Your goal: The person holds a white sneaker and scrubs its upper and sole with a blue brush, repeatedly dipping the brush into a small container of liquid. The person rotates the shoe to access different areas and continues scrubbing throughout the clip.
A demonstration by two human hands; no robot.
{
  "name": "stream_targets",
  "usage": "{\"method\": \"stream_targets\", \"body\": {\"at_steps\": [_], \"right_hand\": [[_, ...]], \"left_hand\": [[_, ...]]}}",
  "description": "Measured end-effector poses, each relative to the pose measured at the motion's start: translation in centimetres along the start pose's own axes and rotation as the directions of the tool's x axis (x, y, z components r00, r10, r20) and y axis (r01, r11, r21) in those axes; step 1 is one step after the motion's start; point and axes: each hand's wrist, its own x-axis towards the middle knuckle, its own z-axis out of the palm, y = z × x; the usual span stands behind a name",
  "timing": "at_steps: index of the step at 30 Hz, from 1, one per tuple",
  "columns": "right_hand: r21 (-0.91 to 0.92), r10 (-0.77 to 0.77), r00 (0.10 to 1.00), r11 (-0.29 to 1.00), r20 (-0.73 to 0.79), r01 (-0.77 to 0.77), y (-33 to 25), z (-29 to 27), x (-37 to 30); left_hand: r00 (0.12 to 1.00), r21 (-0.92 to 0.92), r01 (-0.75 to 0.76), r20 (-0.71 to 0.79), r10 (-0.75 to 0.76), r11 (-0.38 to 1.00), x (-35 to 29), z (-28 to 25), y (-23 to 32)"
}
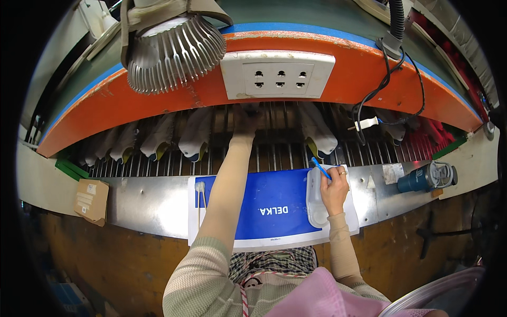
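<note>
My left hand (248, 113) reaches forward under the orange edge, over a rack of metal rods (270, 153). It is in shadow there, and its fingers cannot be made out. My right hand (334, 193) is closed around a slim blue pen-like tool (321, 168), above a shallow white plastic tray (316, 203). That tray rests on a blue and white printed sheet (264, 206) in front of me. White shoes (196, 134) lie along the rack left of my left arm; another white shoe (317, 129) is to its right.
A finned metal lamp (177, 55) hangs at upper left, beside a white socket panel (280, 76). A black cord with a white plug (367, 123) dangles at right. Swab-like sticks (200, 193) lie on the sheet. A cardboard box (91, 202) and blue tumbler (417, 180) flank the metal ledge (142, 198).
</note>
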Motion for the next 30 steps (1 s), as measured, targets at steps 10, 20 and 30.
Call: {"method": "stream_targets", "body": {"at_steps": [10, 20, 30], "right_hand": [[-0.026, 0.028, 0.999, 0.999, 0.036, -0.027, -0.6, -1.2, 0.2], [-0.017, -0.053, 0.995, 0.998, 0.081, 0.055, -0.2, -1.2, 0.0], [0.013, -0.015, 0.996, 1.000, 0.087, 0.014, -1.2, -1.8, 0.6]], "left_hand": [[0.933, 0.849, 0.123, 0.077, -0.351, 0.515, 7.1, -15.8, 0.2], [0.642, 0.916, 0.343, -0.068, -0.764, 0.207, 4.7, -25.5, -0.3], [0.885, -0.607, 0.457, 0.238, -0.399, 0.650, -8.6, -21.8, 13.5]]}}
